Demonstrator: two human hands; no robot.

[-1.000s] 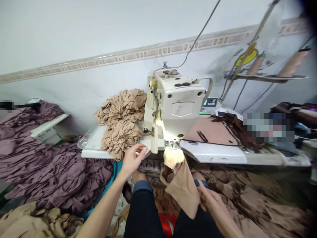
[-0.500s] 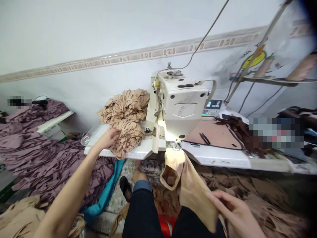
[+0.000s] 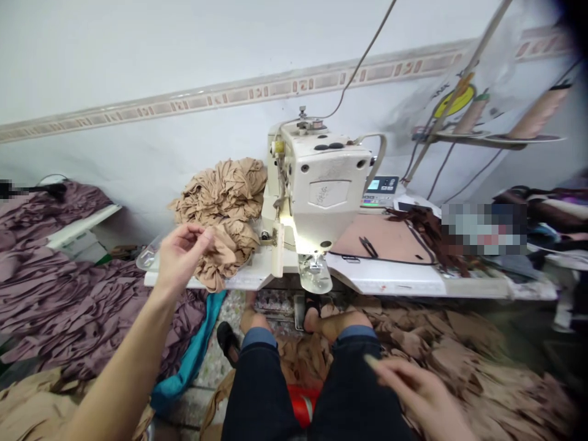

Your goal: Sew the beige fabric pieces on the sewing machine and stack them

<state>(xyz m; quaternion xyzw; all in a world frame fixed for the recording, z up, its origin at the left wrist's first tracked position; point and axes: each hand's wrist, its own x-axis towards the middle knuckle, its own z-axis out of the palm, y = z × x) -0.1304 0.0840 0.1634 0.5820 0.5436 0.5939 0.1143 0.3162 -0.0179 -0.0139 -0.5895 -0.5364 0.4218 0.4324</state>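
- Left hand point(image 3: 180, 256): raised at the near edge of the beige pile point(image 3: 225, 190); a fold of beige cloth point(image 3: 225, 246) appears to be pinched between thumb and forefinger, just right of the fingertips.
- Right hand point(image 3: 420, 386): blurred, placed low over the right thigh, well apart from the left fingers; the fingers are bent and near together, and whether anything is grasped cannot be told.
- Sewing machine point(image 3: 328, 190): set on the counter point(image 3: 399, 282) between the two hands, right of the left fingers and beyond the right ones. Its lamp-lit needle plate point(image 3: 315, 275) is exposed to view.
- Stage reached: one piece is judged to be taken hold of at the pile; it is not yet placed at the needle, well to the right of the pinching fingers.
- Work remaining: much beige cloth is seen heaped behind and beside the left fingers. Brownish cloth point(image 3: 459, 349) is spread below the counter, beyond and right of the right fingers; whether it is finished cannot be told.
- Snips point(image 3: 368, 246): laid on the pink mat point(image 3: 399, 236), beyond the right fingers, touched by neither hand.
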